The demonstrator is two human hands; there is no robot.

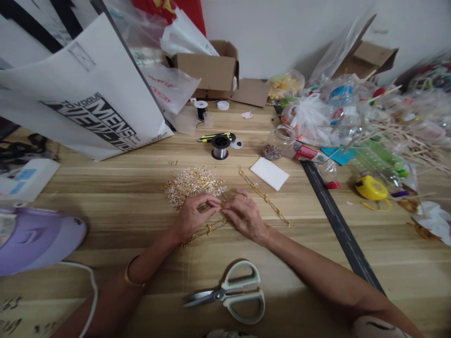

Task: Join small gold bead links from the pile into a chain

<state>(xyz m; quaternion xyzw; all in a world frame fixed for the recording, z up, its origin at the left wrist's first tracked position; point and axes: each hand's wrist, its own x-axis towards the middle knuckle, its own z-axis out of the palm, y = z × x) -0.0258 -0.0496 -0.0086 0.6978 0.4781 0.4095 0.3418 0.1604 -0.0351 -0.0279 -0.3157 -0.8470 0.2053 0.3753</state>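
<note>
My left hand (199, 213) and my right hand (246, 217) meet at the fingertips over the table, both closed in a pinch. A tiny gold-coloured bit shows between them; its exact form is too small to tell. A gold chain (207, 230) with small beads lies beneath my hands and runs up to the right fingertips. Just behind my left hand spreads a pile of small clear and gold bead pieces (192, 185). To the right of my right hand, a second beaded gold chain (264, 195) lies stretched out on the wood.
Scissors (225, 293) with pale handles lie in front of me. Behind the pile stand a wire spool (220, 148) and a utility knife (207, 137). A folded white paper (269, 173), a bead jar (280, 141) and a yellow tape measure (371, 188) are on the right.
</note>
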